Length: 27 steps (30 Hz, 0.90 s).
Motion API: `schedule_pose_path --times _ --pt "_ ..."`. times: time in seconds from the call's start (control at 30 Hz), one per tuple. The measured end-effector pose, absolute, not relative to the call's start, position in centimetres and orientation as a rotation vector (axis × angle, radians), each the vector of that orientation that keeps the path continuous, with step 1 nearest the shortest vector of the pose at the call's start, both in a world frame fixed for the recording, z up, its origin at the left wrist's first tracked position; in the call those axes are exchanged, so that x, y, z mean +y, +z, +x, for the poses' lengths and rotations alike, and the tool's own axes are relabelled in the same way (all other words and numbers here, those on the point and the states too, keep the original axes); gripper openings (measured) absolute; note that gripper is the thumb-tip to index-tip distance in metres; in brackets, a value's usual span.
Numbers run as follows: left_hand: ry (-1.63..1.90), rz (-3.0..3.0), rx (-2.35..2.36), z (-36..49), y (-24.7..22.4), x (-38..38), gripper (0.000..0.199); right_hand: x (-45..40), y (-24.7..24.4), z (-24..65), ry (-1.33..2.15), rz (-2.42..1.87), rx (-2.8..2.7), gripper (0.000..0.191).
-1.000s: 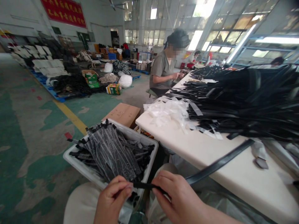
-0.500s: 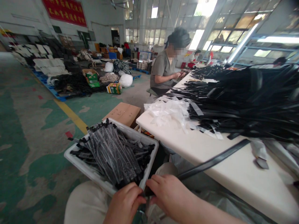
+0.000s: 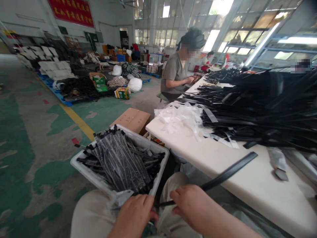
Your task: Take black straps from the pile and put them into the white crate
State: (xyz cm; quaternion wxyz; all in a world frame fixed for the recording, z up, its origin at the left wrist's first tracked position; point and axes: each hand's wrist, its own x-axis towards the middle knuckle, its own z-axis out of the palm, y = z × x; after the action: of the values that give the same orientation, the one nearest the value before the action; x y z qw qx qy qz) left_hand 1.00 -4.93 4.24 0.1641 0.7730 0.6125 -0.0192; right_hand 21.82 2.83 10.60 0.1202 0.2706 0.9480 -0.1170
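Note:
A flat black strap [image 3: 229, 170] runs from the table edge down to my lap. My right hand [image 3: 189, 205] is closed around it, and a narrow stretch of the strap shows between my two hands. My left hand [image 3: 136, 213] is closed where the strap's near end disappears; its fingers hide that end. From the left side of this hand pokes a clear plastic sleeve [image 3: 123, 197]. Just beyond my hands, a white plastic crate [image 3: 91, 182] holds a heap of black straps in clear sleeves [image 3: 121, 162].
A white table [image 3: 178, 143] stretches along my right, bearing white plastic strips [image 3: 182, 115], a large pile of black straps [image 3: 267, 109] and a wrapped piece [image 3: 277, 162]. Behind the crate is a cardboard box [image 3: 132, 119]. A co-worker [image 3: 173, 72] sits at the table's far side.
My hands have moved apart, the right one going rightward. The strap's far end has slid down and left across the table. Clear plastic now shows beside my left hand.

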Motion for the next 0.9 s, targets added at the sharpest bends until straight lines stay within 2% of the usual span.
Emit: schedule_pose_path --times 0.13,0.3,0.4,0.53,0.73,0.9 --pt "-0.089 2.088 1.893 -0.6 5.1 -4.6 0.011 3.8 11.4 23.5 -0.336 0.902 2.723 0.017" --pt "0.101 2.208 1.844 1.9 5.0 -4.6 0.005 2.4 11.2 21.6 -0.303 0.636 2.846 0.007" --pt "0.195 2.304 1.850 1.2 4.4 -5.0 0.010 2.3 11.9 22.0 -0.304 0.779 2.863 0.004" --pt "0.217 2.280 1.986 -0.8 4.0 -5.0 0.014 3.0 12.7 23.8 -0.272 0.979 2.840 0.014" --pt "0.259 2.188 1.851 2.8 5.0 -4.4 0.017 2.1 12.4 23.1 -0.204 0.799 3.043 0.016" --pt "0.371 1.949 1.855 1.0 5.3 -4.1 0.019 2.9 15.2 24.5 -0.461 0.973 3.053 0.019"
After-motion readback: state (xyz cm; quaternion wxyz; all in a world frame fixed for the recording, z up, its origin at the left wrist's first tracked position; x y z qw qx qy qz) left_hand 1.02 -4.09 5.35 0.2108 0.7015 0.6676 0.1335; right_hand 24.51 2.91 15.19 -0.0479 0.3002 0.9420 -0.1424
